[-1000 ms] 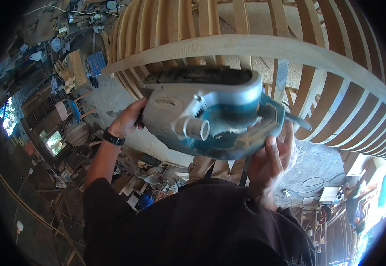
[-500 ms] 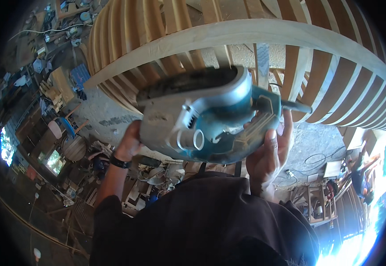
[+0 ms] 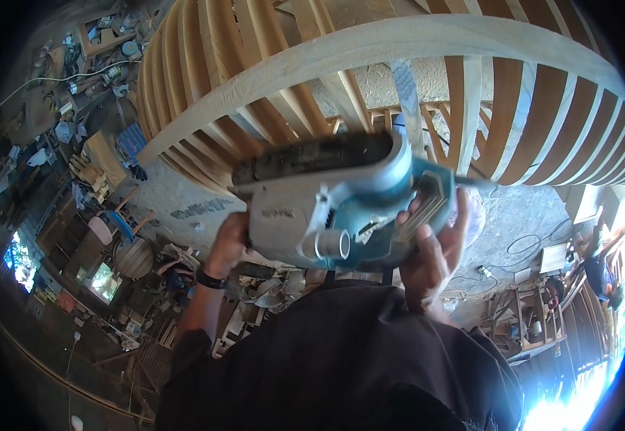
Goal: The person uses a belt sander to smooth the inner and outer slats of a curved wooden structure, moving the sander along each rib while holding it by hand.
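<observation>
A teal and silver belt sander (image 3: 284, 212) is held up in front of my chest, its dark sanding belt turned toward the wooden frame. My left hand (image 3: 230, 241) grips the sander's left end; most of its fingers are hidden behind the body. Round the rear handle at the right is my right hand (image 3: 433, 262), fingers curled and thumb toward me. Just beyond the belt curves a pale wooden rim (image 3: 370, 44), joined to many bent slats (image 3: 517, 126). A gap shows between sander and rim in this view.
The sander's dark cord (image 3: 478, 182) leaves its right end. Another cable (image 3: 521, 248) loops over the concrete floor at the right. Wood scraps and tools (image 3: 90, 79) litter the left side. A small blue chair (image 3: 122, 223) and a wooden rack (image 3: 531, 316) stand farther off.
The sander has moved slightly right and lower in the view, with both hands still on it. The wooden rim now appears higher, and more space shows between it and the sander.
</observation>
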